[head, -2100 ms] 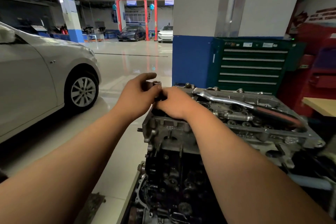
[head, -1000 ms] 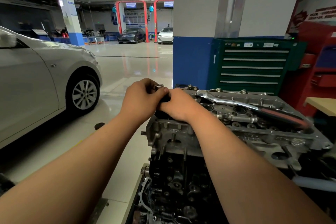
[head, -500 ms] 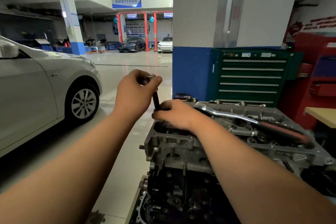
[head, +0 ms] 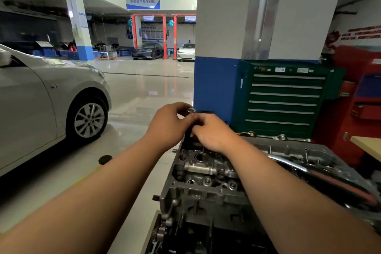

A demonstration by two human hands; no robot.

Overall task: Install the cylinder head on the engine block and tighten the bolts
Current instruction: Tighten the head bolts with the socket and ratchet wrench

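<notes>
The grey cylinder head (head: 208,173) sits on the dark engine block (head: 185,231) at lower centre. Over its far left corner, my left hand (head: 168,125) pinches the silver top of a long bolt (head: 190,110), whose dark shank runs down between both hands into the head. My right hand (head: 210,132) curls around the shank just below. A ratchet wrench (head: 321,177) with a chrome shaft and red-black handle lies across the head on the right.
A silver car (head: 41,101) is parked to the left on the glossy floor. Behind the engine stand a blue-and-white pillar (head: 216,80), a green drawer cabinet (head: 284,97) and a red cabinet (head: 362,105). A wooden bench corner (head: 369,146) shows at right.
Half a second ago my left hand held the bolt raised above the head. Both hands are now close together again, with the bolt lower. The view has tilted down toward the engine.
</notes>
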